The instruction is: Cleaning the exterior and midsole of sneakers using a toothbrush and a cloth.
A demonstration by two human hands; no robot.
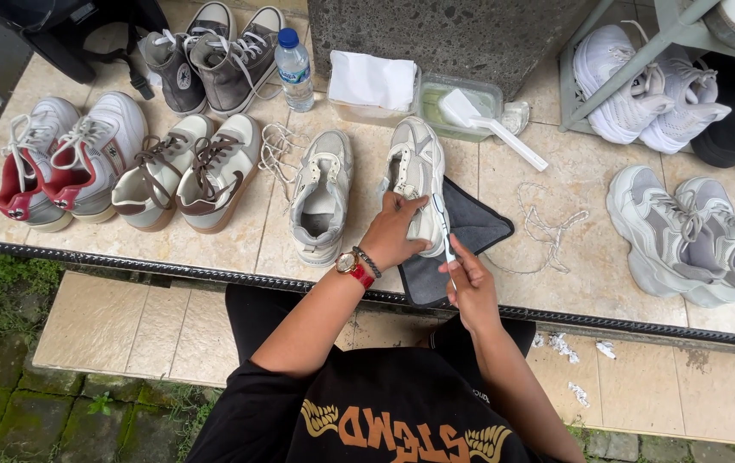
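Keep the white sneaker [416, 176] steady on the dark cloth [470, 231] (heel toward you) — your left hand [393, 236] is clamped over its heel. Your right hand [468, 287], fingers pinched round the small toothbrush [444, 227], should work short strokes along the side — light pressure.

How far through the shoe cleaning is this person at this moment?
Done: the laces are out of the grey-white sneaker, and another lace lies loose. In hand: the left hand steadies a white sneaker on the dark cloth while the right hand works a toothbrush along its side. Left, apparently: the unlaced mate. I cannot tell whether the other pairs are clean.
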